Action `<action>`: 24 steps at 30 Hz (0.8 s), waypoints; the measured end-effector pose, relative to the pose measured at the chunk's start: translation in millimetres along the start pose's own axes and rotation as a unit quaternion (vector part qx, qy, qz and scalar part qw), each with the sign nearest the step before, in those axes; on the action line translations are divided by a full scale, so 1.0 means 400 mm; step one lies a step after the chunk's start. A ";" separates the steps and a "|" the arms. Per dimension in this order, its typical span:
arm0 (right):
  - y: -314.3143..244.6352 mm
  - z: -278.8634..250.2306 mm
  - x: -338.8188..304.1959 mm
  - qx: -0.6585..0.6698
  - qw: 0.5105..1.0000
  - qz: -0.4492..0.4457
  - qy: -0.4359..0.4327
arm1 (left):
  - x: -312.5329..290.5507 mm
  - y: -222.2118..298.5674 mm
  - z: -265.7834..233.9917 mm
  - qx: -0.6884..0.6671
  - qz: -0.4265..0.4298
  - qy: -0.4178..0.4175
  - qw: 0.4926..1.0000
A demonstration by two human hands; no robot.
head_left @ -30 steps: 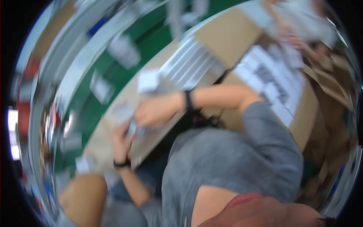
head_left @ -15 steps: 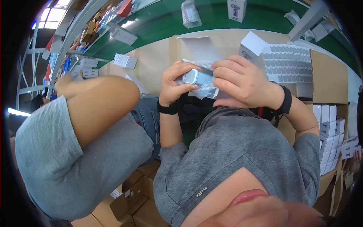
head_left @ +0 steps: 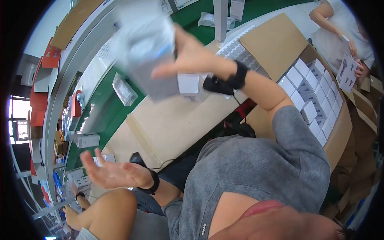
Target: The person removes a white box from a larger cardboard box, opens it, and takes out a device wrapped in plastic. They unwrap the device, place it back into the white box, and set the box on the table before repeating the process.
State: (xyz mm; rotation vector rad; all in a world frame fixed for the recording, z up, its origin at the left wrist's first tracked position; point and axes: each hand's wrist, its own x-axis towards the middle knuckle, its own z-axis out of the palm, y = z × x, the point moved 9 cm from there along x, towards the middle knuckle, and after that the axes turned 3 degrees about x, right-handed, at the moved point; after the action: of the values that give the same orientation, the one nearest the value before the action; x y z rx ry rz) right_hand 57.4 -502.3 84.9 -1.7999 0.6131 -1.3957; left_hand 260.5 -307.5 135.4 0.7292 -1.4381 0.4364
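Observation:
Raised in front of me, my right hand (head_left: 192, 56) grips a white box (head_left: 154, 80) by its side, thumb across the near face. The box is smeared by motion; crumpled clear wrap (head_left: 150, 38) with a bit of blue shows at its open top. Lower left, my left hand (head_left: 120, 175) is held out palm up, fingers spread and holding nothing. A second white box (head_left: 189, 85) stands on the brown table top (head_left: 132, 138), just beyond my right wrist. The light-blue device in wrap seen earlier cannot be made out as a whole.
At right, a large carton (head_left: 340, 126) holds rows of small white boxes (head_left: 308, 112). Behind it a person holds a printed white box (head_left: 347, 72). A bubble-wrapped item (head_left: 125, 90) lies on the green belt (head_left: 106, 116). A metal post (head_left: 220, 20) rises beyond my right hand. Another person's arm (head_left: 114, 210) is lower left.
My hands have parted. The right has lifted a white box up and away; the left has let go of the wrapped blue device and swung left. The view has turned.

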 end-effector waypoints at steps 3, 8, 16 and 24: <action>0.193 -0.203 0.065 -0.050 0.988 0.040 0.138 | -0.165 -0.128 0.108 -0.035 -0.205 -0.160 0.965; 0.502 -0.253 0.067 -0.187 0.962 0.023 0.197 | -0.516 -0.208 0.321 0.008 -0.402 -0.371 0.837; 0.706 -0.174 0.030 -0.296 0.931 0.175 0.120 | -0.637 -0.220 0.507 0.015 -0.384 -0.340 0.858; 0.413 0.031 -0.066 -0.012 0.923 0.217 -0.318 | -0.632 -0.339 0.448 -0.213 -0.569 -0.250 0.754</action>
State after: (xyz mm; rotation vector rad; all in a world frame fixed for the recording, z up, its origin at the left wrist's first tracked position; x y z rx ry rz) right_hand 74.5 -576.8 -64.3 -1.8490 0.6180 -0.4629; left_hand 193.0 -487.8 -142.7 1.2271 -1.2101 -1.0825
